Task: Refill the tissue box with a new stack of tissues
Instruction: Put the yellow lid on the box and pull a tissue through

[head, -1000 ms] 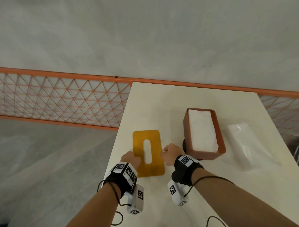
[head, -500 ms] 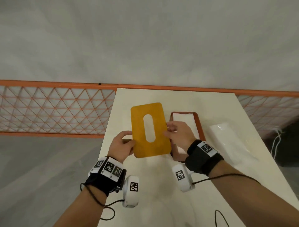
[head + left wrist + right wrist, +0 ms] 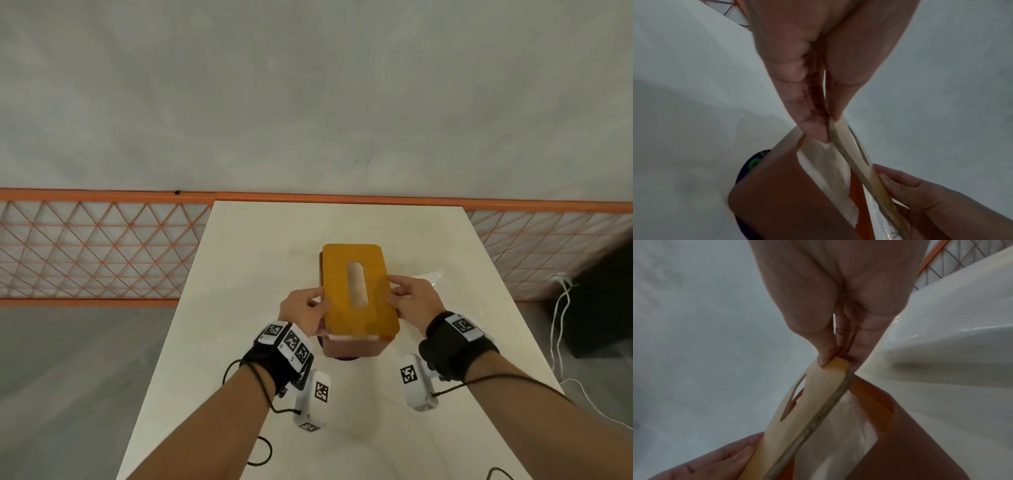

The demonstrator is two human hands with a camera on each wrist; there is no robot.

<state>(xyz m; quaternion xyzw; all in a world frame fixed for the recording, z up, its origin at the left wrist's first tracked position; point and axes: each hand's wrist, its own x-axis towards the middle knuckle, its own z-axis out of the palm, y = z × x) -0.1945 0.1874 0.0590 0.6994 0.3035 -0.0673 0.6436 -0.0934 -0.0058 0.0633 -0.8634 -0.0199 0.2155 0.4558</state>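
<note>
Lid (image 3: 359,291) held above tissue box (image 3: 352,349), tissues (image 3: 828,164) inside; left hand (image 3: 305,310) at 9 o'clock, right hand (image 3: 412,299) at 3; wrapper (image 3: 435,275) lies beyond at 3.

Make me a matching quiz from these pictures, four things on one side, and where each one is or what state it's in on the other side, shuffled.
Things:
1. yellow slotted lid
2. white tissue stack
3. clear plastic wrapper
4. left hand

States:
A. inside the brown tissue box
B. lying on the white table, right of the box
C. held just above the box, not yet seated
D. pinching the lid's left edge

Pairs: 1-C, 2-A, 3-B, 4-D
</note>
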